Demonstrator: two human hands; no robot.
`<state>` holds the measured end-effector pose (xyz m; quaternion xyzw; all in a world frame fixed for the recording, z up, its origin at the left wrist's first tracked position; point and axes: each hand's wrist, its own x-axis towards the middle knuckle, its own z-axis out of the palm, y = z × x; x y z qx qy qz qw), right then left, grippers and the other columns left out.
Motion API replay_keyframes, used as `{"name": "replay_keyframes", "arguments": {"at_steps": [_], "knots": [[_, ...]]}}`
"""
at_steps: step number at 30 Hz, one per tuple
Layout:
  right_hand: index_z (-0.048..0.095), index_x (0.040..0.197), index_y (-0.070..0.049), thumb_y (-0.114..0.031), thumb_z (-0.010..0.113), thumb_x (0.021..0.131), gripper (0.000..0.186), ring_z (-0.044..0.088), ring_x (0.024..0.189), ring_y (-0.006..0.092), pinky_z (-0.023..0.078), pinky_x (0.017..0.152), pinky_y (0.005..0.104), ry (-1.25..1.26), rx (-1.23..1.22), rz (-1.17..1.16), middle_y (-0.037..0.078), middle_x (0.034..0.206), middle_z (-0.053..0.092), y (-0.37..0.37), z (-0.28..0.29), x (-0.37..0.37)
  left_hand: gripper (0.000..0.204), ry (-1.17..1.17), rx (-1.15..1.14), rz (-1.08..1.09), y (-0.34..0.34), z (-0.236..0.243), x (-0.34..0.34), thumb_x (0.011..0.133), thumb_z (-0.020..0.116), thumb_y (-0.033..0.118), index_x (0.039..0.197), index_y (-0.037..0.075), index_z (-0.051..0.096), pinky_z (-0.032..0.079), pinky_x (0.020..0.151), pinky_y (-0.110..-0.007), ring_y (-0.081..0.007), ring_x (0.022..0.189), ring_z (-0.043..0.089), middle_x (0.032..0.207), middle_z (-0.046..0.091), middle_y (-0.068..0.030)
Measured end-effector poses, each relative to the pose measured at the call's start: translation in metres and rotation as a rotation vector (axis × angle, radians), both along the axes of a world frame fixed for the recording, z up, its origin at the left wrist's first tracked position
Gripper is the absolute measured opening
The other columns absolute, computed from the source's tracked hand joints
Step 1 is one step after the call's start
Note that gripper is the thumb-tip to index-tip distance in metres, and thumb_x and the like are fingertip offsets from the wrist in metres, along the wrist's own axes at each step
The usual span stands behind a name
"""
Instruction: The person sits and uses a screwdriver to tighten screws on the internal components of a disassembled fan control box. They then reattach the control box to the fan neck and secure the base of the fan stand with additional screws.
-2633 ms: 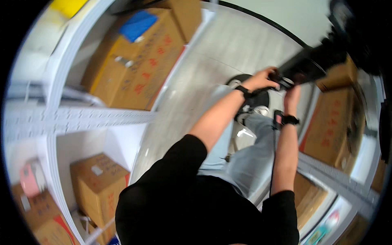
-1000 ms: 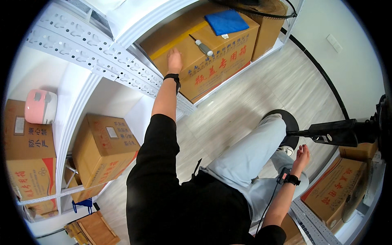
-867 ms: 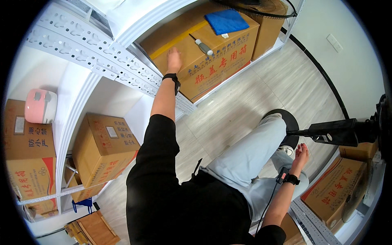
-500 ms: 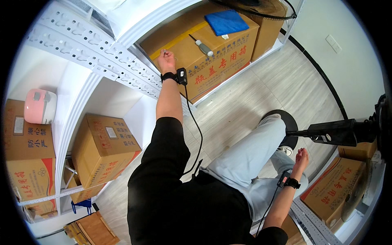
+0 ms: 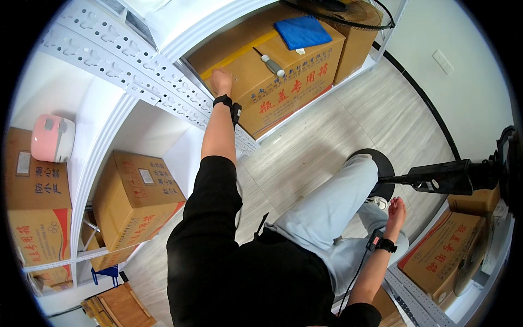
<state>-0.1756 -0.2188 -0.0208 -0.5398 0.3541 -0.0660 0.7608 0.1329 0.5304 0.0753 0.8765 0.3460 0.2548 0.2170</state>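
Note:
My left hand point(image 5: 221, 82) is closed on the top of a large cardboard box point(image 5: 294, 82), beside a strip of yellow tape point(image 5: 245, 49); what it holds, if anything, is hidden. A screwdriver point(image 5: 269, 63) with a grey handle lies to its right, below a folded blue cloth point(image 5: 302, 31). Low at the right, my right hand point(image 5: 396, 211) has curled fingers below the black pole point(image 5: 447, 179) of a standing device; anything in those fingers is too small to make out.
White perforated shelving point(image 5: 109, 60) runs along the left, holding boxes point(image 5: 136, 201) and a pink-and-white appliance point(image 5: 49, 136). A black wire grille point(image 5: 376, 27) rests on the upper boxes. More boxes point(image 5: 441, 250) stand at the right, and a round black base point(image 5: 384, 163) is on the floor.
Both hands were on the black pole earlier. My left hand has since gone left to the box top and turned slightly in the last half second. The view has turned.

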Motion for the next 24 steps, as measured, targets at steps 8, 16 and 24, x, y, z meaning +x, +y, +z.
{"name": "replay_keyframes", "arguments": {"at_steps": [8, 16, 24], "knots": [[0.065, 0.115, -0.009, -0.025, 0.067, 0.094, 0.027, 0.066, 0.094, 0.0105, 0.05, 0.075, 0.023, 0.045, 0.021, 0.005, 0.001, 0.104, 0.071, 0.002, 0.005, 0.001, 0.055, 0.491, 0.278, -0.262, -0.037, 0.032, -0.02, 0.1, 0.041, 0.047, 0.096, 0.004, 0.074, 0.054, 0.086, -0.049, -0.0372, 0.099, 0.068, 0.106, 0.071, -0.0196], [0.062, 0.118, -0.008, -0.024, 0.064, 0.096, 0.027, 0.066, 0.09, 0.0109, 0.05, 0.073, 0.0229, 0.07, 0.026, 0.05, 0.002, 0.103, 0.07, 0.017, 0.01, 0.008, 0.047, 0.498, 0.403, -0.336, -0.022, 0.009, -0.005, 0.102, 0.037, 0.038, 0.103, 0.007, 0.072, 0.054, 0.084, -0.049, -0.0357, 0.098, 0.069, 0.103, 0.072, -0.0179], [0.063, 0.115, -0.008, -0.023, 0.063, 0.097, 0.024, 0.067, 0.086, 0.0105, 0.05, 0.07, 0.0218, 0.072, 0.041, 0.072, 0.002, 0.101, 0.07, 0.02, 0.009, 0.009, 0.018, -0.712, -1.332, -0.413, 0.05, -0.016, 0.004, 0.1, 0.044, 0.02, 0.089, 0.011, 0.054, 0.036, 0.047, -0.028, -0.0182, 0.056, 0.047, 0.069, 0.053, -0.0062]]}}
